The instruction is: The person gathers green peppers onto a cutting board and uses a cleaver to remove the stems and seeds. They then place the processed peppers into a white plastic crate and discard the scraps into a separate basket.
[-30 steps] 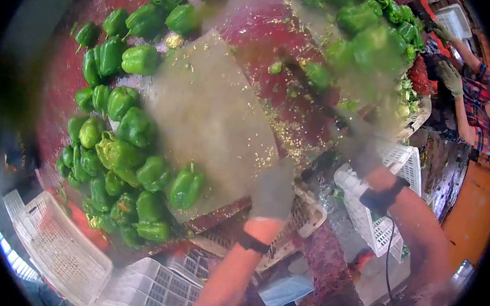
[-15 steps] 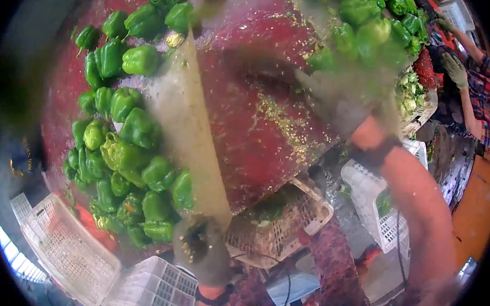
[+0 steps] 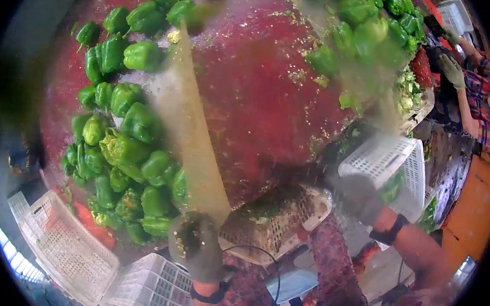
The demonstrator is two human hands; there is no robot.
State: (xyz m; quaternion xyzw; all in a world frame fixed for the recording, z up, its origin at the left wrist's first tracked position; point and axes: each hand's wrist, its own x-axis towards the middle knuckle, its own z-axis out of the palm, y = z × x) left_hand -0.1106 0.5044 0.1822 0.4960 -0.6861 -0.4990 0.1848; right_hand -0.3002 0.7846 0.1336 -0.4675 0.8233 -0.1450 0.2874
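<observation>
My left hand point(image 3: 197, 248), in a grey glove with pale seeds stuck to it, is closed at the table's near edge, by the end of a pale board point(image 3: 203, 150). Whatever it holds, if anything, is hidden. Smeared by motion, my gloved right hand point(image 3: 357, 199) is at the right of a dirty plastic basket point(image 3: 277, 225). A dark blurred object point(image 3: 305, 173) reaches left from that hand over the basket's far rim; its kind cannot be made out. Green bell peppers point(image 3: 140, 121) lie left of the board. The basket has plant scraps in it.
More bell peppers point(image 3: 370, 37) are heaped at the far right of the red tabletop point(image 3: 259, 98), which has scattered seeds. White crates stand at the lower left point(image 3: 71, 249) and right point(image 3: 379, 161). Another person's gloved hand point(image 3: 452, 70) is at the far right.
My right hand has swept from the far right of the tabletop toward me, down beside the basket. Much of the seed litter there has gone from the red surface. The left hand is nearly still.
</observation>
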